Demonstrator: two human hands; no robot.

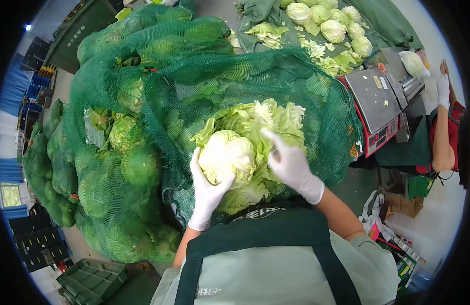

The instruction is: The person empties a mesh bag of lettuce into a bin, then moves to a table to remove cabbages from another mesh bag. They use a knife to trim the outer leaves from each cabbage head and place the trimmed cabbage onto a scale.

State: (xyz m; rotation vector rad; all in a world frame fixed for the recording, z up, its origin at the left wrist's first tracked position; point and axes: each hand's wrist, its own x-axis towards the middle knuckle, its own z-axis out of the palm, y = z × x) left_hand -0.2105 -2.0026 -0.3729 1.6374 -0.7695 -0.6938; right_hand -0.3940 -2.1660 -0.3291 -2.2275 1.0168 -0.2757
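A pale, trimmed cabbage head (227, 155) rests in my left hand (208, 188), whose white-gloved fingers and thumb wrap its left and lower sides. Just to the right of it is my right hand (293, 168), also gloved in white, with thumb and fingers apart over loose leaves and nothing visible in it. Green outer leaves (280, 119) lie behind and beneath the cabbage, inside an opened green mesh bag (220, 71).
Filled mesh sacks of cabbages (113, 188) pile up on the left. Trimmed cabbages (332, 31) and leaf scraps lie at the top right. A red-framed scale (374, 101) stands at right, near a co-worker's gloved hand (443, 89). A green crate (92, 279) sits lower left.
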